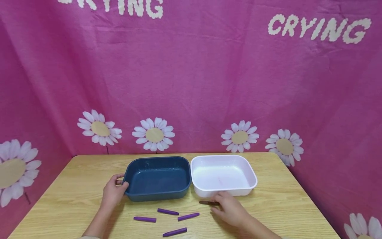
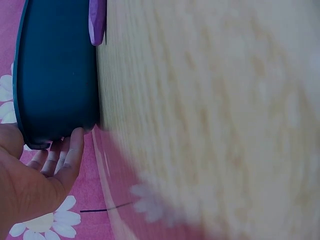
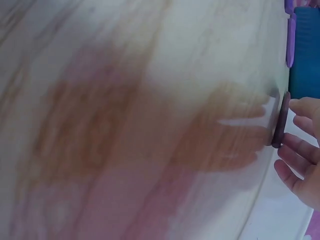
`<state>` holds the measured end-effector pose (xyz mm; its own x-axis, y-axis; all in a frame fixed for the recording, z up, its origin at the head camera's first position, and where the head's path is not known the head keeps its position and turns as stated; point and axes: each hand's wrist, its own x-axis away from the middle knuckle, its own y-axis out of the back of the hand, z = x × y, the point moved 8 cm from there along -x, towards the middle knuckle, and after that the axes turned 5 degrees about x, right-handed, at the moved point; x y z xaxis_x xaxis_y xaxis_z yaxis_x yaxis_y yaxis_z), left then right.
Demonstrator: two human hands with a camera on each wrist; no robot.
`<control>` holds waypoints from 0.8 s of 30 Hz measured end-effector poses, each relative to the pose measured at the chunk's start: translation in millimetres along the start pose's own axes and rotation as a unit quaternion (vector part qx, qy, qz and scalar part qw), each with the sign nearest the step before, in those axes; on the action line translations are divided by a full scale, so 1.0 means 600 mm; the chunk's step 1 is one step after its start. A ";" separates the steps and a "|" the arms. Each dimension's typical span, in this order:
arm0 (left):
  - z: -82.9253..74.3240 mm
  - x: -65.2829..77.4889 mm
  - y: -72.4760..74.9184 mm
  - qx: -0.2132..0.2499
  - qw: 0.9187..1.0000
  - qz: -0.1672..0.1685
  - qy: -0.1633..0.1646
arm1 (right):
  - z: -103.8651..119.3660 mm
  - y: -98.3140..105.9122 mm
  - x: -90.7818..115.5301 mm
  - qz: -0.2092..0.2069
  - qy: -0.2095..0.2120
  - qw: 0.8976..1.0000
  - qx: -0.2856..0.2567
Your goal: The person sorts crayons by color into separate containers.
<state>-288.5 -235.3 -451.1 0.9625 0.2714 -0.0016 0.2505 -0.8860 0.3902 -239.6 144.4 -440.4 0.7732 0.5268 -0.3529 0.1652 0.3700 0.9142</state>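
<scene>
My left hand grips the left end of a dark blue tray, thumb over the rim and fingers against the outer wall. In the left wrist view the fingertips touch the tray's end near its base. My right hand is in front of a white tray, with thumb and fingers around one end of a brown crayon. In the right wrist view the brown crayon lies along the fingertips, close over the table. Both trays appear empty inside.
Several purple crayons lie scattered on the wooden table, in front of the blue tray. The two trays stand side by side, nearly touching. A pink curtain with daisies and lettering hangs behind and along both sides of the table.
</scene>
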 end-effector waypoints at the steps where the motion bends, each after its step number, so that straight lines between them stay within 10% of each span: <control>1: 0.000 -0.001 0.000 0.001 1.000 -0.002 -0.002 | 0.000 -0.002 0.000 0.001 -0.003 1.000 0.005; 24: 0.002 -0.004 -0.002 -0.008 1.000 0.000 -0.003 | 0.005 -0.011 0.002 -0.041 0.039 0.997 0.056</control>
<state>-291.1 -235.4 -452.5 0.9628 0.2699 -0.0076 0.2497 -0.8794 0.4053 -238.0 140.1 -445.9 0.7058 0.5575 -0.4371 0.2958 0.3288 0.8969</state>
